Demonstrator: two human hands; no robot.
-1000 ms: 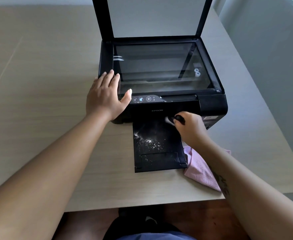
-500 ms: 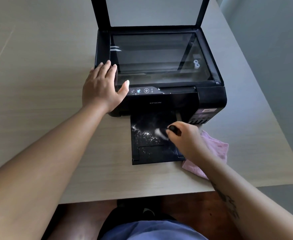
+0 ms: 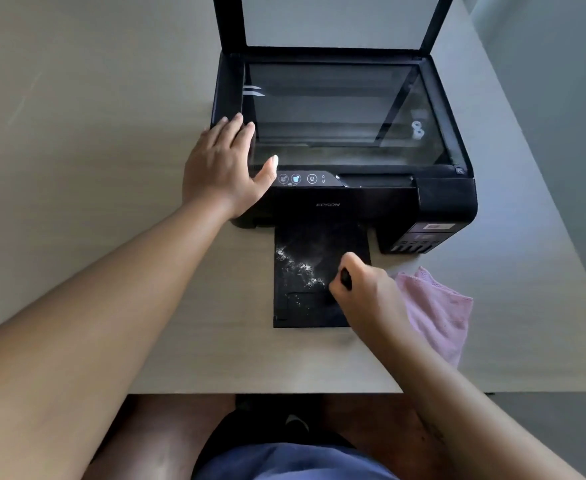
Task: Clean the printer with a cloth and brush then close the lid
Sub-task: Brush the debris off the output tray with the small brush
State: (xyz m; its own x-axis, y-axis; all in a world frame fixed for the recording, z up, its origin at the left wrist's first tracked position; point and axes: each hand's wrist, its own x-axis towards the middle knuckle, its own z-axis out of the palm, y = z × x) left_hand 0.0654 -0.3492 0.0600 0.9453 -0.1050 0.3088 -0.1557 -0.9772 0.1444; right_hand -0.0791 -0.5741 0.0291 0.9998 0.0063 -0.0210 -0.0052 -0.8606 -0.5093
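Observation:
A black printer (image 3: 371,206) stands on the table with its scanner lid (image 3: 333,19) raised upright and the glass bed exposed. Its black output tray (image 3: 305,306) sticks out toward me and carries white dust on its left half. My left hand (image 3: 220,168) lies flat on the printer's front left corner, fingers apart. My right hand (image 3: 364,289) is closed around a brush (image 3: 345,278); only the black handle end shows, over the tray's right side. A pink cloth (image 3: 437,313) lies on the table right of the tray, partly under my right wrist.
The light wooden table (image 3: 94,168) extends far to the left of the printer. Its near edge runs just below the tray, and its right edge slants close to the printer and cloth. My legs show under the near edge.
My right hand has drawn the brush from the tray's inner end near the printer body down toward its outer end. The left hand has stayed on the printer corner.

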